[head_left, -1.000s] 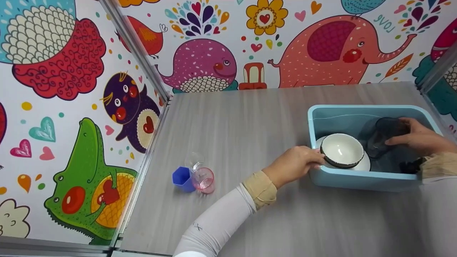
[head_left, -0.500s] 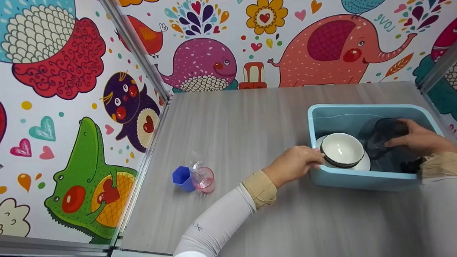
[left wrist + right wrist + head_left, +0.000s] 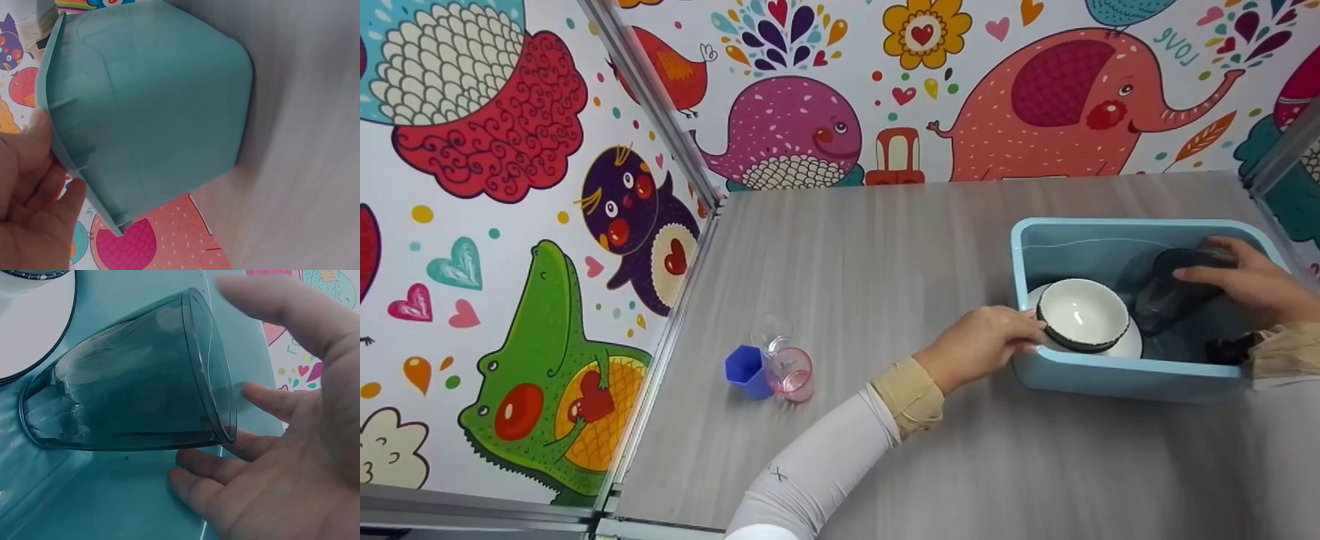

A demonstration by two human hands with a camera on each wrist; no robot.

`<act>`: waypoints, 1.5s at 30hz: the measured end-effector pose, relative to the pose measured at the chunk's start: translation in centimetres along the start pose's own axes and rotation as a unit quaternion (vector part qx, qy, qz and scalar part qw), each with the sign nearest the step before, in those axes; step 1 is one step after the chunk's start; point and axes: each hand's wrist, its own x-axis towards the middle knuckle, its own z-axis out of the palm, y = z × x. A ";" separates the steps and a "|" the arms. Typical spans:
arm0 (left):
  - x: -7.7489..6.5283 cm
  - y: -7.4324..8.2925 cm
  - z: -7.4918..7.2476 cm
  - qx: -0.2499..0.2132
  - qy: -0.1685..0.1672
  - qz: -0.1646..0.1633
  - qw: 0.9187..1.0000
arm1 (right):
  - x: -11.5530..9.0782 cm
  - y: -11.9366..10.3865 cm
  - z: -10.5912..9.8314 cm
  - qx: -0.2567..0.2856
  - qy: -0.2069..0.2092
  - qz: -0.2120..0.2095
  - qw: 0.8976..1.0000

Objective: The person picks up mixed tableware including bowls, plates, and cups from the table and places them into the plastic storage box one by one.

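Note:
At the near left corner of the light blue plastic bin [image 3: 1132, 381], my left hand [image 3: 986, 341] grips the rim between thumb and fingers; the left wrist view shows the rim [image 3: 48, 112] in its hold. Inside the bin, a dark transparent tumbler [image 3: 129, 382] lies tilted on its side at the right. Around its mouth, my right hand [image 3: 1256, 281] has spread, relaxed fingers. The thumb stands off the glass, while a few fingers [image 3: 208, 464] lie by the rim; whether they touch it, I cannot tell. A white bowl [image 3: 1084, 315] sits on white plates [image 3: 1130, 345] at the bin's left.
On the left of the grey wood-patterned table [image 3: 855, 262] stand a blue hexagonal cup [image 3: 748, 373], a pink transparent cup [image 3: 790, 375] and a clear glass [image 3: 771, 334], close together. Printed panels [image 3: 810, 135] wall the table at the back and left.
My right hand has shifted slightly up and its thumb has come away from the tumbler's side. The tumbler has tilted a little. My left hand keeps its hold on the bin rim.

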 end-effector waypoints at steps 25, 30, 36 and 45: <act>-0.2 0.0 -0.3 0.031 -0.016 0.016 0.999 | -2.6 -5.1 0.9 -0.008 0.200 -0.054 0.978; -0.5 0.0 -0.2 0.036 -0.013 0.031 0.999 | -3.2 -5.5 1.3 -0.014 0.192 -0.061 0.979; -1.1 -0.3 -0.3 0.030 0.021 0.038 0.999 | -3.6 -6.3 1.8 -0.026 0.174 -0.078 0.981; -2.7 -0.9 -0.4 0.032 0.052 -0.028 0.998 | -4.5 -7.3 2.8 -0.036 0.153 -0.090 0.983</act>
